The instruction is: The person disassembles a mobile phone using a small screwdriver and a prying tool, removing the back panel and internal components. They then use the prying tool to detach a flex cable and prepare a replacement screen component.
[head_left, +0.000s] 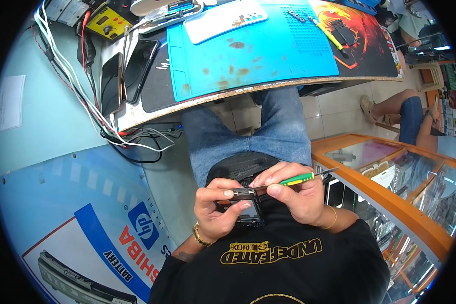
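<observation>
Left hand: the left hand (215, 209) pinches a dark device (249, 214) between thumb and bent fingers, with the thumb along its near side.
Right hand: the right hand (300, 197) has its fingers curled and its thumb pressed in, pinching a green-and-yellow tool (297, 179); its fingertips are at the right end of the device, and whether they also grip it I cannot tell.
Device: between the 2 hands, above the person's lap and in front of the black shirt (283, 273); a narrow edge faces up and a greyish face shows below it.
Tool: lies across the right hand, its thin metal shaft pointing right, away from the device.
Wrists: a gold-coloured bracelet (201, 235) on the left, a thin band (334, 218) on the right.
Blue mat: the blue mat (268, 66) lies on the bench (128, 112) beyond the knees, with a white phone back (225, 22) at its far edge.
Bench left: 2 dark phones (141, 68) side by side, near a yellow box with a knob (108, 23); pale cables (61, 55) hang over the edge.
Bench right: a yellow pen-like tool (329, 36) slants beside a black part (344, 35).
Right side: a glass-topped case (390, 213) with an orange-brown frame; beyond it, another person's legs (412, 119).
</observation>
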### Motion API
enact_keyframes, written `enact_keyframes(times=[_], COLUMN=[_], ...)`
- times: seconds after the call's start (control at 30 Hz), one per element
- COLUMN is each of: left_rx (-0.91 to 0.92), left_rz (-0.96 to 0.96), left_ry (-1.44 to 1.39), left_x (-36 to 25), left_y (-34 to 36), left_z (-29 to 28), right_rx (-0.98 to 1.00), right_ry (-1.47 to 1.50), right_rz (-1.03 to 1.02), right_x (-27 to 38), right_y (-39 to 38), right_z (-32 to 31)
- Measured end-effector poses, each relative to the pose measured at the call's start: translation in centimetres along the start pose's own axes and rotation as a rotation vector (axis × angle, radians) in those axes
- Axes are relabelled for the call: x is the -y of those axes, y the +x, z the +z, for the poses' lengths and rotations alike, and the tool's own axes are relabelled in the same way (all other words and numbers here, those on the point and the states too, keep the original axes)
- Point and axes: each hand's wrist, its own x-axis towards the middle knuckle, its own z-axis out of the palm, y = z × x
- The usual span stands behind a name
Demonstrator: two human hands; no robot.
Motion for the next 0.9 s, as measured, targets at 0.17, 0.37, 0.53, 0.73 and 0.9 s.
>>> enact_keyframes(times=[0.17,0.37,0.53,0.73,0.9], left_rx=[0.002,0.014,0.044,0.082,0.116], left_rz=[0.001,0.026,0.038,-0.004,0.022], left_ry=[0.022,0.066,0.101,0.116,0.183], left_x=[-0.1,-0.2,-0.2,-0.1,-0.4], left_y=[0.0,0.3,0.3,0.1,0.3], left_z=[0.2,0.3,0.4,0.4,0.5], right_rx=[0.043,0.055,0.049,0.085,0.081], right_ry=[-0.128,-0.165,0.150,0.110,0.310], right_rz=[-0.078,-0.109,0.154,0.215,0.451], right_x=[0.7,0.6,0.3,0.9,1.0], right_y=[0.4,0.3,0.2,0.5,1.5], right_z=[-0.2,-0.4,-1.2,-1.7,-2.6])
